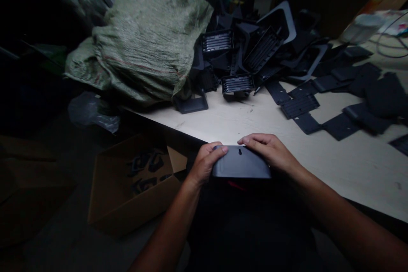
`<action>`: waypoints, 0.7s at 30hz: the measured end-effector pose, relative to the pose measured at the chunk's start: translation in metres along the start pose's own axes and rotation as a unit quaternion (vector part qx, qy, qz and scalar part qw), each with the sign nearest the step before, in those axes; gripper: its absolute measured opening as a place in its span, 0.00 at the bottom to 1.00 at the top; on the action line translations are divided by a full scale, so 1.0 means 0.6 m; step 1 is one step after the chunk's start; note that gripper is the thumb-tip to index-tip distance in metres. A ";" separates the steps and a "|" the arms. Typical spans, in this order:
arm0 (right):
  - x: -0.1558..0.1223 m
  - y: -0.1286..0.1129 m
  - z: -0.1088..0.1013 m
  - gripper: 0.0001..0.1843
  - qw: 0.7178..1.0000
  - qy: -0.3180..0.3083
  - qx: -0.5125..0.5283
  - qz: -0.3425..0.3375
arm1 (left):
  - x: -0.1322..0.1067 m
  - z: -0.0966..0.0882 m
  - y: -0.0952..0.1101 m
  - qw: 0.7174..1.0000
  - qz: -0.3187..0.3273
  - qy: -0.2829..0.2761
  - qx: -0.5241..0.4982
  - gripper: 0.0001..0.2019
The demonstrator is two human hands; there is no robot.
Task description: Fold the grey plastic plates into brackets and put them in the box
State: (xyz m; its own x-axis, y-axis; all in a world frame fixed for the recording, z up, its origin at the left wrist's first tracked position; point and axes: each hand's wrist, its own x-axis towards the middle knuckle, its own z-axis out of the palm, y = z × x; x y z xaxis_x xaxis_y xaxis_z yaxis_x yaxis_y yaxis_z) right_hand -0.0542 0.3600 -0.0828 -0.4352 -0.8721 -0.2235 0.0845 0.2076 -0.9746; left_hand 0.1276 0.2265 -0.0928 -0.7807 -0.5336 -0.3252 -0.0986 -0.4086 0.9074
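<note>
A dark grey plastic panel (242,165) with a small keyhole-shaped slot near its far edge is held between my hands, just over the near edge of the table. My left hand (207,159) grips its left end, thumb on top and the other fingers out of sight underneath. On the right side, my right hand (270,148) is closed around the far right corner, its thumb and forefinger stretching along the edge. The panel's underside is hidden from me.
A woven sack (149,46) lies at the table's left, beside a heap of black plastic frames and ribbed parts (237,83). Flat black panels (341,125) spread across the right of the pale table (210,125). Below left stands an open cardboard box (108,191) with black pieces inside.
</note>
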 end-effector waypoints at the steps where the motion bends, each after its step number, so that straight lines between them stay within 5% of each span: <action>1: 0.005 -0.004 -0.006 0.23 0.999 0.038 -0.011 -0.031 | 0.002 0.002 0.004 0.999 0.011 0.027 -0.020 0.22; 6: 0.014 -0.020 -0.035 0.22 0.983 0.150 -0.016 -0.106 | 0.011 0.005 0.023 0.979 0.095 0.147 -0.103 0.18; 8: 0.009 -0.022 -0.034 0.23 0.987 0.135 0.015 -0.084 | 0.015 0.007 0.031 0.971 0.119 0.170 -0.118 0.17; 11: 0.001 -0.023 -0.012 0.27 0.995 0.032 0.097 -0.013 | 0.020 0.010 0.038 0.966 0.137 0.182 -0.123 0.17; 14: -0.001 -0.025 0.019 0.28 0.983 -0.050 0.172 0.040 | 0.019 0.010 0.034 0.979 0.125 0.137 -0.085 0.18; 17: -0.001 -0.032 0.041 0.26 0.972 -0.057 0.222 0.044 | 0.015 0.002 0.029 0.991 0.103 0.071 -0.050 0.16; 21: -0.007 -0.045 0.044 0.21 0.987 -0.119 0.106 -0.025 | 0.019 -0.011 0.039 0.990 0.067 0.019 -0.122 0.19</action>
State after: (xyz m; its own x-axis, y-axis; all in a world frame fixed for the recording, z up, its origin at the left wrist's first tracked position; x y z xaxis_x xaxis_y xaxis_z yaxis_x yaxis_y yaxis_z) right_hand -0.0307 0.3463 -0.0561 -0.2238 -0.9633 -0.1483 0.2654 0.0862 -0.9603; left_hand 0.1205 0.2060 -0.0772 -0.7527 -0.6203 -0.2206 0.1592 -0.4967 0.8532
